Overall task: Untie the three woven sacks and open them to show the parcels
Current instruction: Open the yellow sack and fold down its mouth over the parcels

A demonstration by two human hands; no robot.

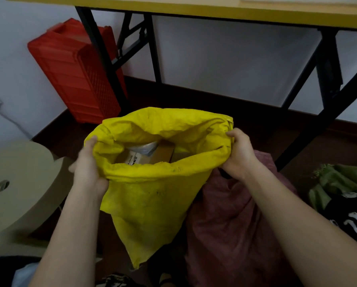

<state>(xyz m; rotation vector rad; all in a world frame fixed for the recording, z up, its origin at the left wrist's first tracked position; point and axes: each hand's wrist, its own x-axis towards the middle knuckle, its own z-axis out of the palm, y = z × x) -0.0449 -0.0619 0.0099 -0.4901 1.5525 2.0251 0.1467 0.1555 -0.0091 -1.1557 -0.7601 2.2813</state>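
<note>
Yellow sack (152, 193), the woven one being worked on, stands on the dark floor (297, 137) in front of the yellow-topped table (194, 9), between a tan cardboard reel (18, 183) on its left and a dull red sack (235, 224) leaning against its right side. Its mouth is untied and pulled wide. The left hand (86, 168) pinches the left rim with the thumb over the edge, and the right hand (239, 154) has its fingers curled round a bunched fold of the right rim, so each grip is closed on fabric.

Inside show parcels (150, 154): a brown carton with a printed label and something wrapped in clear film.

Judging by its creases and the way it tapers to a limp lower corner, the weave is thin, soft and crinkly, probably a little slick, and light in itself; any weight would come from the boxes. The rolled rim looks like the best place to hold, at opposite sides.

A green sack (335, 183) lies at the far right, and a red plastic crate (76, 69) leans on the wall under the table.
</note>
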